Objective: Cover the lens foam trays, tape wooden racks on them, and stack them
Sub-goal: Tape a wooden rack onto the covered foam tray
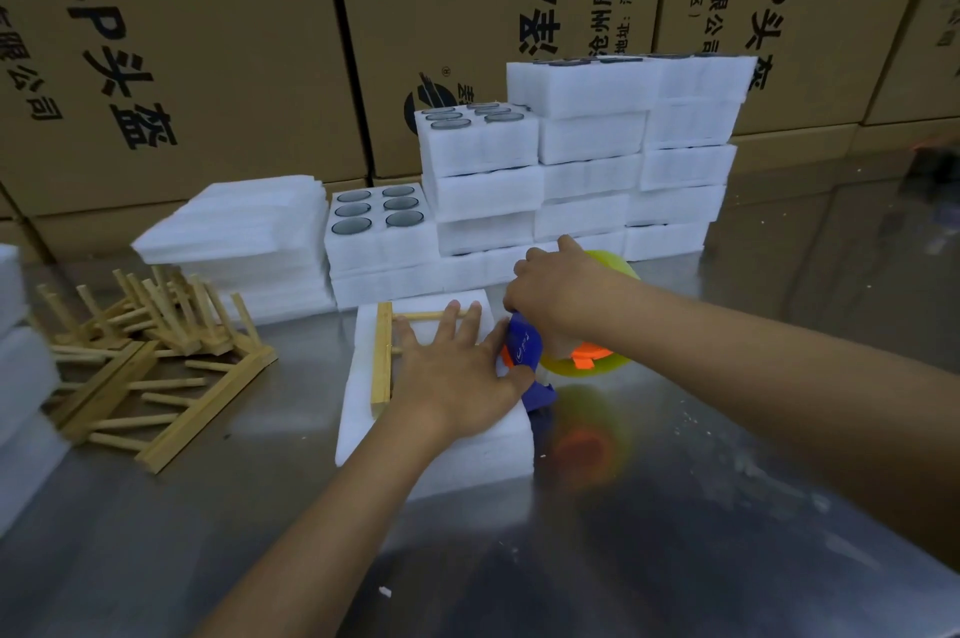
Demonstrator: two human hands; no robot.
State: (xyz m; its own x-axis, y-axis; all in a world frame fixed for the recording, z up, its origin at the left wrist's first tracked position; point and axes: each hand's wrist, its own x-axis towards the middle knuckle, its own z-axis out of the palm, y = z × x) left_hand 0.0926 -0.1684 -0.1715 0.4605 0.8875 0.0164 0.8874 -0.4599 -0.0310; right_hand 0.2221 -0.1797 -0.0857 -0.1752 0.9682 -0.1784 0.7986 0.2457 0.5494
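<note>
A covered white foam tray (379, 429) lies on the steel table in front of me, with a wooden rack (383, 357) flat on its top. My left hand (457, 367) presses down on the rack and foam with fingers spread straight. My right hand (561, 294) grips the handle of a blue and orange tape dispenser (524, 351) with a yellowish tape roll (613, 263), held at the tray's right edge. Open foam trays with grey lenses (376, 211) stand behind.
A pile of loose wooden racks (150, 362) lies at the left. A stack of foam cover sheets (249, 237) sits behind it. Stepped stacks of foam trays (623, 159) stand at the back, in front of cardboard boxes (182, 40). More foam (21, 377) is at the far left edge.
</note>
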